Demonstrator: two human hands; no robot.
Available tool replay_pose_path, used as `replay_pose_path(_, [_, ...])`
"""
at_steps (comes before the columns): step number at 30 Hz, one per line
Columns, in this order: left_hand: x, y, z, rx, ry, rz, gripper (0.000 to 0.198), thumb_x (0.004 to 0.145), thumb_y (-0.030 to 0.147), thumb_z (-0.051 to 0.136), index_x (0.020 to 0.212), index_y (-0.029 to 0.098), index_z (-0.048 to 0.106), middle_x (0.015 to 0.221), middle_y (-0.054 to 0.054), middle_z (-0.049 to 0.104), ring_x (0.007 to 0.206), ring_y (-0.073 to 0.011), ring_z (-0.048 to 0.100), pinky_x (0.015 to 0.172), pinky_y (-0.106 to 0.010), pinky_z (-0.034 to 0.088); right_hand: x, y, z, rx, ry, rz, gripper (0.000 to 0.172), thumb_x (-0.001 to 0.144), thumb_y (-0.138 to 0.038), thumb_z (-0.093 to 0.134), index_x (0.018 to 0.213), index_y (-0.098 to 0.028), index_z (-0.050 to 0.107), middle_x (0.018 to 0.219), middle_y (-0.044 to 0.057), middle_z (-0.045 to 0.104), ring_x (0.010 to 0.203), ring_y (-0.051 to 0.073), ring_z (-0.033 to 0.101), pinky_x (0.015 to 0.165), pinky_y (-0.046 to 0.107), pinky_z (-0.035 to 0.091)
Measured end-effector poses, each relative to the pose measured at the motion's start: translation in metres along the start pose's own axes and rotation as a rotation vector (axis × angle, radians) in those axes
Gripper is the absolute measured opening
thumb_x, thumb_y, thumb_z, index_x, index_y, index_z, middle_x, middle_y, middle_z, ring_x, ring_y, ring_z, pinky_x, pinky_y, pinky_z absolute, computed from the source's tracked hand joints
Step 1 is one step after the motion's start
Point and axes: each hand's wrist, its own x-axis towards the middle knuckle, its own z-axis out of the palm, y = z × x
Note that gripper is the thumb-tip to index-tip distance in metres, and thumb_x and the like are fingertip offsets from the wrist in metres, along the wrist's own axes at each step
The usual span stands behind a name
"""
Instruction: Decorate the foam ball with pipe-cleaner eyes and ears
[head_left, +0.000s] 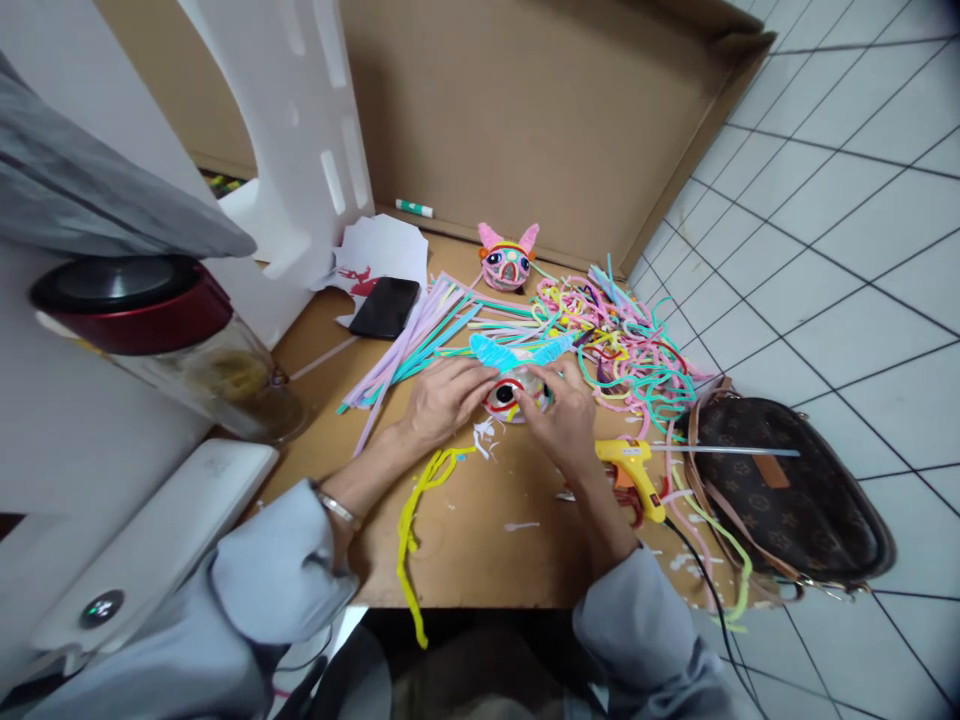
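A small animal head made of pipe cleaners [508,402], with light-blue ears, a red-ringed dark eye and yellow strands, sits between my hands on the brown board. My left hand [450,397] has its fingers closed against the head's left side, just below the ear. From the right, my right hand [562,412] grips it, with the thumb on the face and the fingers near the right ear. Part of the face is covered by that thumb. White scraps [487,438] and a bent yellow pipe cleaner [409,520] lie in front of it.
Behind stands a finished-looking pink-eared head [508,265]. Straight pipe cleaners [409,340] and a phone [385,308] lie left; a tangled heap [630,350], yellow glue gun [634,465] with cord and brown bag [787,490] are right. A glass bottle [225,380] stands far left.
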Motion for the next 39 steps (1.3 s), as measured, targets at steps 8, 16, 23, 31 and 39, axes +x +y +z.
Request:
replay_pose_path(8, [-0.003, -0.004, 0.001, 0.018, 0.016, 0.037, 0.035, 0.102, 0.04, 0.05, 0.1, 0.02, 0.078, 0.095, -0.011, 0.076, 0.087, -0.0192, 0.07, 0.082, -0.032, 0.054, 0.0, -0.003, 0.002, 0.049, 0.012, -0.016, 0.023, 0.087, -0.036, 0.066, 0.104, -0.023, 0.074, 0.108, 0.011, 0.066, 0.101, 0.026, 0.065, 0.087, 0.039, 0.055])
replay_pose_path(16, [-0.003, 0.0, 0.006, -0.018, 0.045, -0.014, 0.029, 0.1, 0.034, 0.052, 0.092, 0.018, 0.075, 0.091, -0.01, 0.075, 0.083, -0.0178, 0.068, 0.08, -0.031, 0.055, 0.001, -0.004, 0.001, 0.08, -0.025, -0.02, 0.021, 0.087, -0.034, 0.064, 0.102, -0.023, 0.073, 0.106, 0.01, 0.069, 0.102, 0.027, 0.066, 0.09, 0.041, 0.056])
replay_pose_path(23, [-0.002, 0.001, 0.009, -0.02, 0.087, -0.02, 0.029, 0.099, 0.035, 0.053, 0.09, 0.018, 0.074, 0.088, -0.01, 0.075, 0.081, -0.0177, 0.068, 0.077, -0.03, 0.055, 0.002, -0.002, 0.001, 0.067, -0.008, -0.039, 0.02, 0.086, -0.032, 0.064, 0.102, -0.024, 0.073, 0.105, 0.009, 0.07, 0.099, 0.026, 0.067, 0.09, 0.041, 0.056])
replay_pose_path(31, [-0.001, 0.003, 0.01, -0.068, 0.1, -0.063, 0.025, 0.097, 0.034, 0.056, 0.087, 0.018, 0.073, 0.088, -0.009, 0.075, 0.08, -0.0172, 0.068, 0.078, -0.03, 0.055, 0.002, -0.003, 0.001, 0.059, -0.004, -0.033, 0.018, 0.086, -0.032, 0.064, 0.1, -0.025, 0.073, 0.102, 0.009, 0.071, 0.098, 0.026, 0.068, 0.089, 0.04, 0.056])
replay_pose_path(39, [0.001, 0.005, 0.011, -0.059, 0.149, -0.036, 0.02, 0.096, 0.029, 0.058, 0.087, 0.017, 0.072, 0.084, -0.007, 0.075, 0.078, -0.0158, 0.069, 0.075, -0.028, 0.055, 0.001, -0.004, 0.002, 0.074, -0.012, -0.022, 0.021, 0.085, -0.029, 0.064, 0.103, -0.022, 0.074, 0.103, 0.01, 0.069, 0.098, 0.026, 0.067, 0.087, 0.039, 0.057])
